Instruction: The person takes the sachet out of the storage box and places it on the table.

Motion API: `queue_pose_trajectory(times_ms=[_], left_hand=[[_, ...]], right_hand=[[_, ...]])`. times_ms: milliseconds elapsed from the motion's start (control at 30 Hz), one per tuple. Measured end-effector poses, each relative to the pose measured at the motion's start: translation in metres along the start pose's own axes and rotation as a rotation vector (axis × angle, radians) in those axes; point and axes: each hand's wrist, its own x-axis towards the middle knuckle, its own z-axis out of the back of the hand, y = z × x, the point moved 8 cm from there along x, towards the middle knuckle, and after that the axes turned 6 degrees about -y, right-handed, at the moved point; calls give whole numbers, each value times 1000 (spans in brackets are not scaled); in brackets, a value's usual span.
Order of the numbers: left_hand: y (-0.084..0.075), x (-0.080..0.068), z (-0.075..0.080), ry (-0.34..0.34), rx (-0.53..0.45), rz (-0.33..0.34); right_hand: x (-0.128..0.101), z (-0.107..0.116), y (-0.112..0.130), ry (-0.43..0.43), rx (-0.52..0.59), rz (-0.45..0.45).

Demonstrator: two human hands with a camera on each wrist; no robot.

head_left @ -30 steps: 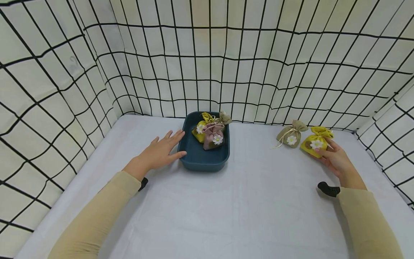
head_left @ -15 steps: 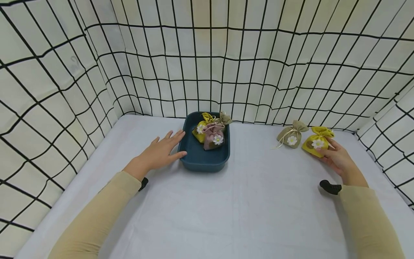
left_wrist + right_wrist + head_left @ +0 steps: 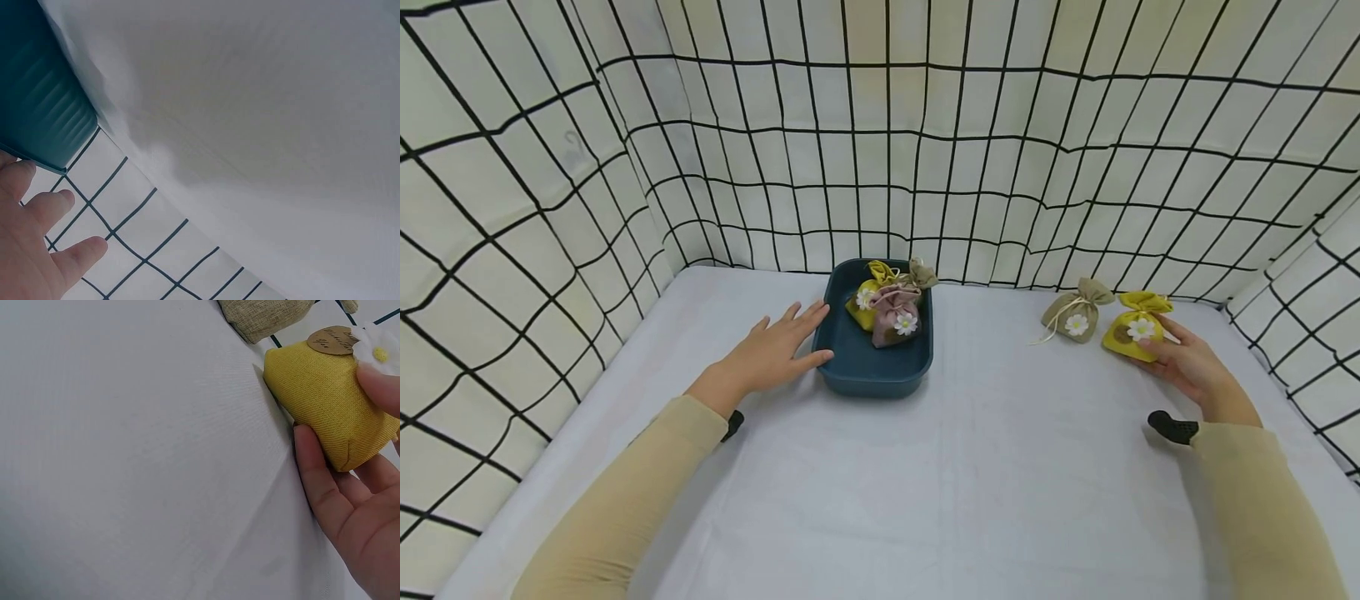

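Yellow pouch (image 3: 1132, 337) sits at the far right of the white table (image 3: 970, 483), gripped by the right hand (image 3: 1191, 371): fingers under and around its base, thumb (image 3: 380, 387) pressing near the white daisy on its front (the wrist view shows a small wooden tag beside the flower). Beige pouch (image 3: 1073, 313) stands just left of it, near but apart, cream cord trailing onto the table.

Left hand (image 3: 771, 354) lies flat and relaxed on the table, fingers straight, fingertips touching the left wall of the blue tray (image 3: 850, 367). It holds nothing.

Tray is centre-back, near the checked backdrop (image 3: 880, 125). Inside it: a pink pouch (image 3: 895, 315) in front, a second yellow one (image 3: 865, 300) behind-left, another beige one (image 3: 921, 273) leaning over the back-right rim.

Both sleeves are tan.
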Motion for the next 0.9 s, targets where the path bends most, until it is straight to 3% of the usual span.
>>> queue_pose_trajectory(times_ms=[333,567,900], left_hand=[[-1,0,0,3,0,2],[-1,-1,0,3,-4,5],[-1,0,0,0,-3,3]], right_hand=[[1,12,6,-88,-129,-28],[-1,17,9,-117,-236,0],[-12,21,18,-29,-105,98]])
